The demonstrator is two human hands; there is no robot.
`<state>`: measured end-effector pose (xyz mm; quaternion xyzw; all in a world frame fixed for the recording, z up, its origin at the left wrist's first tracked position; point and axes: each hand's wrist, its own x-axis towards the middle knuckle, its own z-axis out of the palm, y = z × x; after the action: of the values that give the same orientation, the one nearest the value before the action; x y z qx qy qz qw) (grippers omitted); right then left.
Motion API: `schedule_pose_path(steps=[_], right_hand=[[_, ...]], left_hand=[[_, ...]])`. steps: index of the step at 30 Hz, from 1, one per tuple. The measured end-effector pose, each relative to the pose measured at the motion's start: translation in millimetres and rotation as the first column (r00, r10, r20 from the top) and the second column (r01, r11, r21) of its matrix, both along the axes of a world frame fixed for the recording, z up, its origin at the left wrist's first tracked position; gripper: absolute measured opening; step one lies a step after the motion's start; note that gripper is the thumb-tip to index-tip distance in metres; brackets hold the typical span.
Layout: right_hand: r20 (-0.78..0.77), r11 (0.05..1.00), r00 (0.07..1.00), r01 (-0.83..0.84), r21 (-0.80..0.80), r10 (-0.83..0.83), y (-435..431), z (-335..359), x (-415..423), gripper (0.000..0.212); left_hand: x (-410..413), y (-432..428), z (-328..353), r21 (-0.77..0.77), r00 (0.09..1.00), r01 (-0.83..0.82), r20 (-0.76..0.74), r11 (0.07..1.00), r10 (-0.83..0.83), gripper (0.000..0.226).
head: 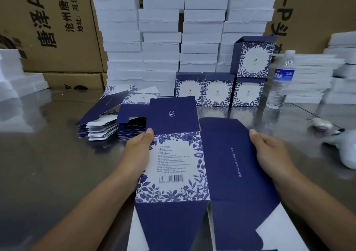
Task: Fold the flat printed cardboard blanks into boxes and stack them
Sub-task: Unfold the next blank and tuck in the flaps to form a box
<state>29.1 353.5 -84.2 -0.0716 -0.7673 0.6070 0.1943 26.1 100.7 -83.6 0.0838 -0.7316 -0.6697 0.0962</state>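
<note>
Steel bench top (pixel 48 164) under both forearms, shiny and grey. L hand (pixel 138 144) reaches in from lower left, thumb flat on top of the blank (pixel 173 164) at its left edge, fingers tucked under where I can't see them, so it's pinching that edge. R hand (pixel 269 150) mirrors it from the right: thumb on top of the far-right edge, other fingers curled beside and below, gripping the card.

Blank is held between the two hands, low over the bench, right in front of me. Its left panel is white w/ a blue floral border, a block of small text and a barcode. Beyond that a plain navy flap w/ a small white logo points away from me. Right panel is navy w/ one line of white text. Navy flaps hang toward me, white inner faces showing at the corners.

Just beyond the L hand lies a pile of flat blanks (pixel 107 127), fanned out. Behind it three folded boxes (pixel 218 92) stand in a row, a fourth box (pixel 252 60) on top of the rightmost one. Water bottle (pixel 282 81) stands to their right. White foam stacks (pixel 163 29) rise at the back, brown cartons (pixel 54 29) behind.
</note>
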Motion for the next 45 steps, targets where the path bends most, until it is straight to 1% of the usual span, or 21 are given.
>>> schedule_pose_path(steps=[2, 3, 5, 8, 11, 12, 15, 17, 20, 22, 24, 26, 28, 31, 34, 36, 39, 42, 45], right_hand=[[0.021, 0.997, 0.999, -0.038, -0.065, 0.039, 0.0, -1.0, -0.4, 0.048], [0.042, 0.995, 0.997, -0.06, -0.082, 0.063, -0.1, -1.2, -0.4, 0.045], [0.083, 0.995, 0.991, -0.101, -0.029, 0.103, -1.3, -1.7, -0.1, 0.044], [0.078, 0.992, 0.991, -0.111, 0.058, 0.106, -2.1, -1.0, 0.6, 0.049], [0.061, 0.994, 0.996, -0.073, 0.084, 0.068, 2.1, 0.8, 0.4, 0.049], [0.054, 0.995, 0.997, -0.062, 0.078, 0.057, 3.4, 0.7, 0.4, 0.049], [0.026, 0.999, 0.999, -0.029, 0.04, 0.028, 5.8, -0.4, -1.4, 0.051], [0.014, 1.0, 1.0, -0.024, 0.019, 0.024, 6.6, -1.6, -3.5, 0.052], [0.018, 0.999, 0.999, -0.034, -0.028, 0.035, 6.2, -4.9, -5.4, 0.048], [0.036, 0.996, 0.996, -0.081, -0.048, 0.083, 3.6, -5.7, -3.9, 0.041], [0.057, 0.991, 0.989, -0.133, -0.015, 0.134, 0.0, -5.0, -1.7, 0.041], [0.059, 0.988, 0.989, -0.137, 0.073, 0.132, -2.6, -3.7, -0.6, 0.045], [0.036, 0.985, 0.992, -0.122, 0.12, 0.118, -2.5, -1.4, -0.6, 0.043], [0.019, 0.988, 0.994, -0.11, 0.11, 0.109, 1.2, -0.1, -1.4, 0.047], [0.003, 0.992, 0.997, -0.078, 0.104, 0.078, 4.0, -1.8, -2.2, 0.049], [-0.015, 0.995, 0.999, -0.047, 0.085, 0.049, 4.5, -2.6, -3.2, 0.05], [-0.019, 0.997, 0.999, -0.036, 0.063, 0.038, 4.1, -3.1, -2.9, 0.053], [0.009, 0.997, 0.998, -0.065, 0.03, 0.064, 2.4, -6.4, -3.4, 0.049], [0.04, 0.993, 0.992, -0.119, -0.015, 0.119, 1.9, -7.8, -4.0, 0.043]], left_hand=[[-0.2, -1.6, 0.4, -0.016, 1.0, -0.027, -0.012, 1.0, 0.026, 0.04], [-1.5, -3.3, -0.4, 0.006, 0.999, -0.034, -0.01, 0.999, 0.034, 0.04], [-3.8, -5.9, -0.3, 0.073, 0.999, -0.054, 0.007, 0.996, 0.054, 0.039], [-2.0, -6.2, 2.9, 0.073, 0.997, -0.081, 0.025, 0.994, 0.079, 0.039], [-1.3, -4.2, 1.6, 0.112, 0.999, -0.006, 0.051, 0.994, 0.001, 0.043], [-1.2, -3.3, 0.9, 0.1, 0.998, 0.004, 0.057, 0.995, -0.01, 0.045], [-3.0, -2.1, -4.7, -0.021, 0.999, 0.021, 0.025, 1.0, -0.021, 0.048], [-2.8, -1.6, -6.8, -0.04, 0.999, 0.045, -0.01, 0.998, -0.045, 0.046], [-2.2, -3.6, -4.8, -0.02, 0.999, 0.031, -0.024, 0.999, -0.031, 0.043], [-2.1, -5.8, -3.2, 0.008, 0.999, 0.016, -0.035, 1.0, -0.016, 0.038], [-2.3, -8.4, -3.4, 0.049, 0.999, 0.017, -0.05, 0.999, -0.015, 0.031], [-3.3, -10.6, -3.8, 0.073, 0.999, 0.007, -0.051, 0.997, -0.003, 0.024], [-3.4, -10.3, -3.9, 0.091, 0.999, -0.001, -0.038, 0.996, 0.004, 0.027], [-3.8, -6.2, -3.8, 0.143, 1.0, 0.017, -0.024, 0.99, -0.014, 0.034], [-5.2, -3.9, -3.0, 0.155, 0.999, 0.033, -0.034, 0.987, -0.028, 0.037], [-5.0, -3.4, -3.3, 0.118, 0.998, 0.048, -0.051, 0.992, -0.042, 0.036], [-3.3, -1.8, -5.7, -0.019, 0.993, 0.049, -0.109, 0.999, -0.05, 0.038], [-3.9, -3.6, -6.3, -0.023, 0.987, -0.012, -0.16, 1.0, 0.008, 0.036], [-4.3, -6.0, -6.4, -0.001, 0.988, -0.025, -0.15, 1.0, 0.024, 0.037]])
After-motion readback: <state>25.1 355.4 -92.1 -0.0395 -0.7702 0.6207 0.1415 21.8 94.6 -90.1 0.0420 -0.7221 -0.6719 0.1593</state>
